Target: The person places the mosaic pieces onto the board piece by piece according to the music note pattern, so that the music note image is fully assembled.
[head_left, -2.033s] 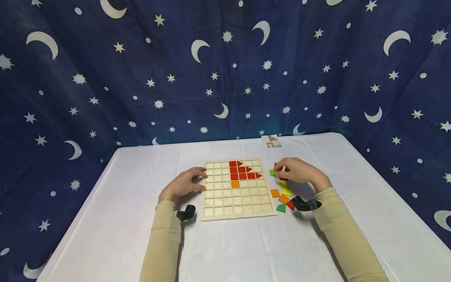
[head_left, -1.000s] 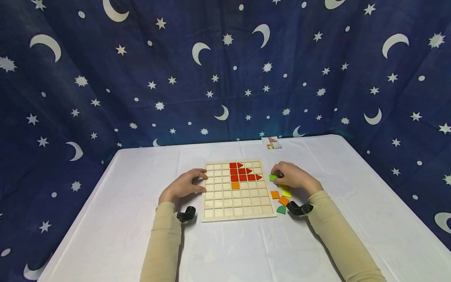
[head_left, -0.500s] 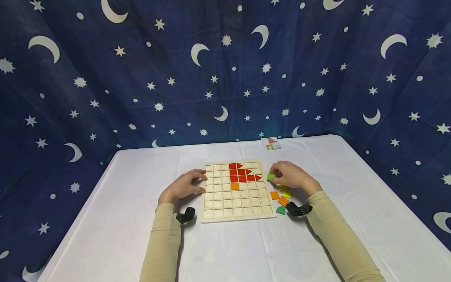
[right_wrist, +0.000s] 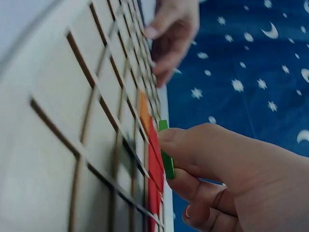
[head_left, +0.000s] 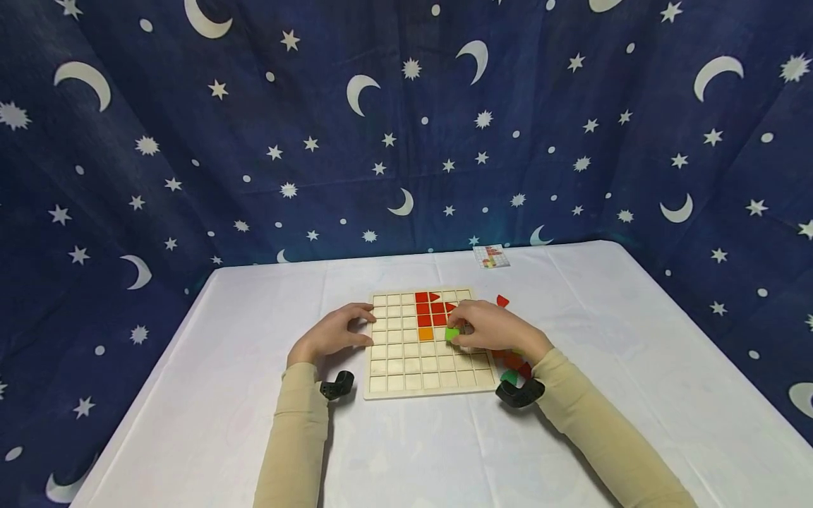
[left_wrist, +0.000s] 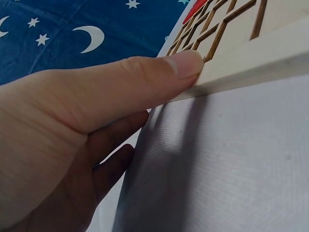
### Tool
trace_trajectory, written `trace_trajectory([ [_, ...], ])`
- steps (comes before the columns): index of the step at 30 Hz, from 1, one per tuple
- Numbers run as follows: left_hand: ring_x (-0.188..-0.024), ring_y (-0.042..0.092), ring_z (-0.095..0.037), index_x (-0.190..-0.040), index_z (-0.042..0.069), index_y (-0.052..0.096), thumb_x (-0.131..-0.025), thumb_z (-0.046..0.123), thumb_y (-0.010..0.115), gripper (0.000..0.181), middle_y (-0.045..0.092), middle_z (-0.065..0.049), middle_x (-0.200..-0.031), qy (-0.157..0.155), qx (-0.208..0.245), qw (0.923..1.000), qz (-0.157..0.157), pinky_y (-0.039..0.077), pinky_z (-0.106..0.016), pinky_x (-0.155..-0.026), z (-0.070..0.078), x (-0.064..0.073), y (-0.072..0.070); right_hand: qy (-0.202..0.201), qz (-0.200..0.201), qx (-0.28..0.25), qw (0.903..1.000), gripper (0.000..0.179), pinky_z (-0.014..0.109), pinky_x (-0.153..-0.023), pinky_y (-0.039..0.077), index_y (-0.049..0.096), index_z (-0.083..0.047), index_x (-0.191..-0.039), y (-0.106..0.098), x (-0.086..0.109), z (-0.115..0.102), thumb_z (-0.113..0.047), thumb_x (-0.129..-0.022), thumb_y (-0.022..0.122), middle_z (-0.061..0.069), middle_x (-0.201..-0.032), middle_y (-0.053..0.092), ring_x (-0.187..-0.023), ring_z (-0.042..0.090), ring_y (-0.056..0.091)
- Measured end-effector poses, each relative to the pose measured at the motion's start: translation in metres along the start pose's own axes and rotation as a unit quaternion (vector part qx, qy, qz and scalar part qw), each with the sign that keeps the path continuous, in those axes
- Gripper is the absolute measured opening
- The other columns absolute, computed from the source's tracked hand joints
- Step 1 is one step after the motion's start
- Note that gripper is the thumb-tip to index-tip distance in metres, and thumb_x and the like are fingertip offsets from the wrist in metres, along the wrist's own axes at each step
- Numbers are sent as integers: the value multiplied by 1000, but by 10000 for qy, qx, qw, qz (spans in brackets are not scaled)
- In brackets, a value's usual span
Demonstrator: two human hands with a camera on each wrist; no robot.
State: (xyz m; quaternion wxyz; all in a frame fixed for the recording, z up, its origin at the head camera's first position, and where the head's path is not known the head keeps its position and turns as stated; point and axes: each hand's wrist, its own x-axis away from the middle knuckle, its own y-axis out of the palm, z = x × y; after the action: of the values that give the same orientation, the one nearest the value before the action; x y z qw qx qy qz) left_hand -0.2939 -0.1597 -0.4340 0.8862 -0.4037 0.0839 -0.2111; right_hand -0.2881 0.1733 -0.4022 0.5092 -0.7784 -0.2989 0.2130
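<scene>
A: Which step is in hand?

B: Setting a tile, I judge; the right hand (head_left: 492, 327) has thumb and finger clamped on a green tile (head_left: 452, 334), which in the head view appears over the grid board (head_left: 394, 367), to the right of the orange tile (head_left: 425, 334) with a bare square between them.

A: And the left hand (head_left: 333, 333)?

B: Its thumb and fingers stand apart at the board's left edge, with no tile in them; I take it to be steadying the board on the desk (head_left: 406, 451).

A: What does the next move call for?

B: Probably lining the green tile up with one bare square and lowering it flat; the red tiles (head_left: 423, 309) lie near, so a fingertip could nudge them.

A: Does one view show more than another?

B: The right wrist view shows the green tile edge-on, seemingly just off the board, which the head view cannot settle; the left wrist view shows the thumb resting on the rim; only the head view shows the picture card (head_left: 491, 257) and the loose pieces (head_left: 513, 361), some partly hidden.
</scene>
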Motion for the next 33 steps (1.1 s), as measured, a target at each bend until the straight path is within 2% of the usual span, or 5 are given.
trace_trajectory([
  [2,-140,36,-28,-120,8,66,-82,22,80,43,46,-9,-147,3,-11,10000,-16,29,-43,-116,0,0,0,-136,-85,151,9998,19,28,-73,49,71,-11,-102,4,-3,-4,-23,-87,72,-5,-90,59,-78,11,52],
  [8,-141,34,-29,-121,8,65,-82,22,80,44,45,-9,-148,8,-21,10000,-29,29,-44,-116,0,0,-1,-195,-230,352,9989,16,27,-73,49,70,-14,-101,14,-11,-14,-24,-88,72,-6,-89,58,-79,10,52],
  [13,-141,34,-29,-120,8,65,-82,22,80,43,45,-8,-148,20,12,10000,-29,28,-44,-116,-1,-1,-1,-435,-136,420,9981,19,28,-75,50,70,-14,-104,24,-15,-21,-25,-89,72,-6,-94,59,-82,10,53],
  [21,-141,34,-28,-121,9,65,-82,21,80,43,45,-8,-148,-7,67,10000,-31,28,-44,-116,-2,-1,0,-351,43,573,9977,18,30,-79,52,71,-15,-104,30,-18,-25,-24,-88,72,-4,-97,62,-85,10,57],
  [33,-141,34,-29,-120,8,65,-82,22,80,43,45,-8,-148,39,44,10000,-37,28,-44,-116,-3,-1,0,-458,141,462,9978,19,29,-82,53,72,-13,-104,35,-21,-27,-23,-88,74,-4,-98,63,-88,10,60],
])
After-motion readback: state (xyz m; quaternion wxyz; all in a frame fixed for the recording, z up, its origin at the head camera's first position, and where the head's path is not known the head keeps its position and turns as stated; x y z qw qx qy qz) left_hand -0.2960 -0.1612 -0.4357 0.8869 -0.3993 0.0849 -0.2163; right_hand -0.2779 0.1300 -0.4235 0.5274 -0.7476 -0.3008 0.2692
